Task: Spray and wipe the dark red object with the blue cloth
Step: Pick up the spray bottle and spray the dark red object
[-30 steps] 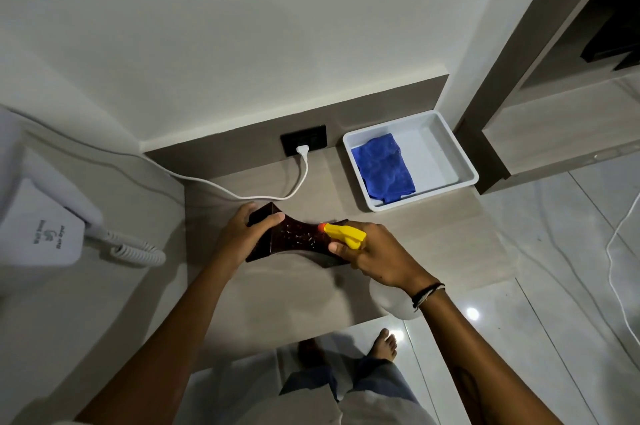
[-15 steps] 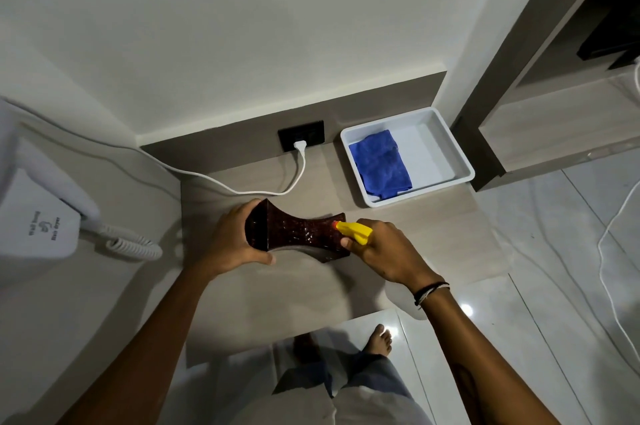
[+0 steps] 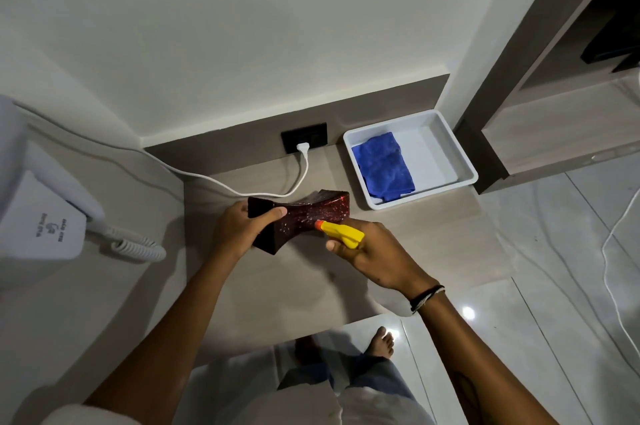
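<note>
Both arms reach over the shelf (image 3: 311, 286). The left hand (image 3: 242, 230) clamps the dark red object (image 3: 304, 216), waisted, speckled, tilted above the surface. The right hand (image 3: 370, 251) grips the yellow spray head (image 3: 341, 234), nozzle touching it. The blue cloth (image 3: 382, 166) lies folded in the white tray (image 3: 450, 147).

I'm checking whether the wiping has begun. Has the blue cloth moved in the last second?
No. The blue cloth lies in the left half of the white tray, unchanged relative to the tray's rim.
</note>
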{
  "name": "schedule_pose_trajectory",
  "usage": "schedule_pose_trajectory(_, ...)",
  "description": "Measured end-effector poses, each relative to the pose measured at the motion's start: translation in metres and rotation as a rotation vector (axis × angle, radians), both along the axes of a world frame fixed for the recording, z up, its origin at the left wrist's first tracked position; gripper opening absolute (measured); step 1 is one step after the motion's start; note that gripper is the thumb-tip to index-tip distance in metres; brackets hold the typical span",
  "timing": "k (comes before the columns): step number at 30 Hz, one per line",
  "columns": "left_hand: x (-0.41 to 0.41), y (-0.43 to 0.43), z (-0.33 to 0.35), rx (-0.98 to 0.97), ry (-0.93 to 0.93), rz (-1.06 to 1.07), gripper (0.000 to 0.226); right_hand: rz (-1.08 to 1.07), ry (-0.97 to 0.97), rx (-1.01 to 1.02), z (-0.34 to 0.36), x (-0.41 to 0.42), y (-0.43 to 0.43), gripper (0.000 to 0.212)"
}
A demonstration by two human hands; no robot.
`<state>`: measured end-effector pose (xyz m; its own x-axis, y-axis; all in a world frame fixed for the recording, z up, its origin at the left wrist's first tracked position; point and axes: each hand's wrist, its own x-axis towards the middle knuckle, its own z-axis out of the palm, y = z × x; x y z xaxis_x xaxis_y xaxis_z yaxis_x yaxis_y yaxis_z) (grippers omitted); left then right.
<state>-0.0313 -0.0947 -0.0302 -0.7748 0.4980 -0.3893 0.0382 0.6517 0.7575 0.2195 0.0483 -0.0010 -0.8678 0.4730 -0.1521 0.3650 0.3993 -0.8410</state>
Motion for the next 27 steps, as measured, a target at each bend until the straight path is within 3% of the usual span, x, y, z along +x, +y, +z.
schedule_pose_trajectory(4,0.003,0.001,0.007,-0.018,-0.034,0.014,0.047,0.065,-0.060,0.072,0.000,-0.012,-0.006,0.040)
schedule_pose_trajectory(8,0.004,0.001,0.012,-0.028,-0.037,0.017,0.043,-0.031,-0.161,0.097,-0.005,-0.010,-0.002,0.037)
schedule_pose_trajectory(12,0.002,0.001,0.012,-0.092,-0.026,0.017,0.049,-0.149,-0.210,0.104,-0.011,0.000,0.003,0.023)
schedule_pose_trajectory(17,0.004,0.005,0.017,-0.203,-0.002,-0.042,0.067,-0.191,-0.238,0.101,-0.013,0.009,0.011,0.029)
schedule_pose_trajectory(22,0.017,0.021,0.024,-0.349,0.344,-0.111,0.072,-0.187,-0.238,0.102,-0.016,0.016,0.012,0.029)
schedule_pose_trajectory(27,0.028,0.049,0.030,-0.573,0.660,-0.228,0.097,-0.167,-0.239,0.112,-0.016,0.018,0.010,0.029)
